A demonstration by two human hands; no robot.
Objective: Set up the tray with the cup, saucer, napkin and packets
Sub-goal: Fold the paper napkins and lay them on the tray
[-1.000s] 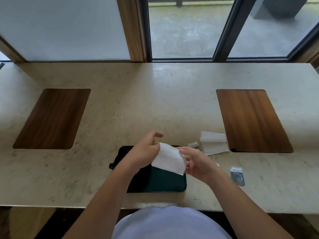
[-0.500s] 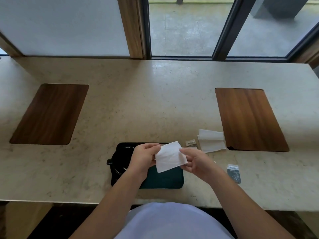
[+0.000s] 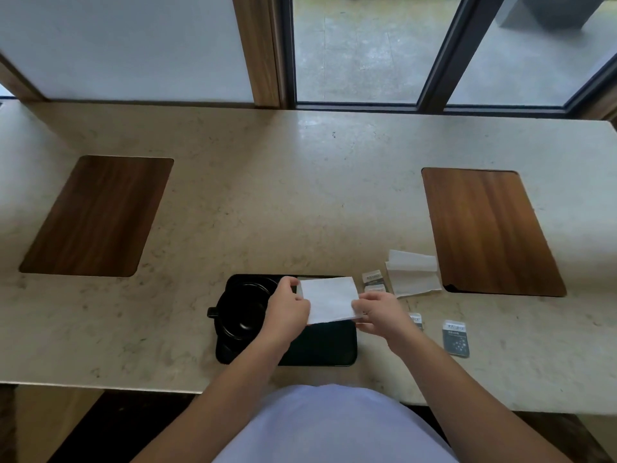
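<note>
Above the black tray, left hand and right hand pinch a napkin.

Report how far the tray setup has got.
Done: the black cup on its saucer sits at the left of the tray. In hand: the left hand and right hand hold the white napkin above the tray. Left: the packets lie on the counter, beside spare napkins.

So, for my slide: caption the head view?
Both hands hold a white napkin over the black tray holding the cup.
</note>
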